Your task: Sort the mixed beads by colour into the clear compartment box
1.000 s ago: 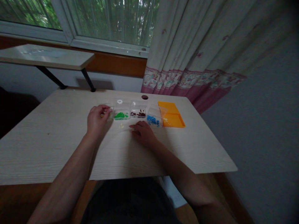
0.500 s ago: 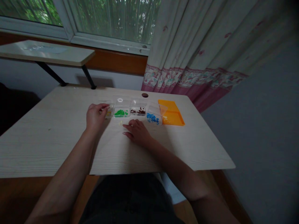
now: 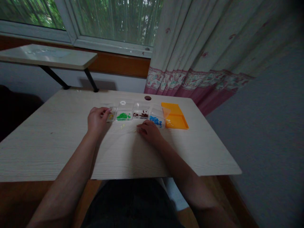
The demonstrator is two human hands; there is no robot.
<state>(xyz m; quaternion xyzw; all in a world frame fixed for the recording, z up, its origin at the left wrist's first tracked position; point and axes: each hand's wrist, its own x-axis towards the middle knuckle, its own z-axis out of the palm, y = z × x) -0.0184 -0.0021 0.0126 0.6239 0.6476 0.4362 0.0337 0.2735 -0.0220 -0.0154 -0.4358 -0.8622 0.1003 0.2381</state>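
Note:
My left hand [image 3: 98,119] is closed at the leftmost clear plastic box [image 3: 111,117], thumb and fingers pinching its edge. A few yellowish bits lie in that box, which the hand partly hides. My right hand [image 3: 151,132] hovers low over the table just in front of the boxes, fingertips drawn together; what they pinch is too small to make out. Left of those fingertips, a few pale yellow pieces [image 3: 123,126] lie on the tabletop. Open boxes with green pieces [image 3: 123,116], dark brown pieces [image 3: 141,114] and blue pieces [image 3: 156,121] stand in a row.
An orange tray [image 3: 177,122] with several small white pieces [image 3: 168,121] sits at the right end of the row. Behind are a round cable hole [image 3: 147,98] and a curtain [image 3: 187,76]. A raised shelf [image 3: 54,58] stands at the back left of the wooden table [image 3: 71,148].
My right hand has moved right, away from the pale yellow pieces, and its spread fingers have closed together. My left hand stays at the leftmost box.

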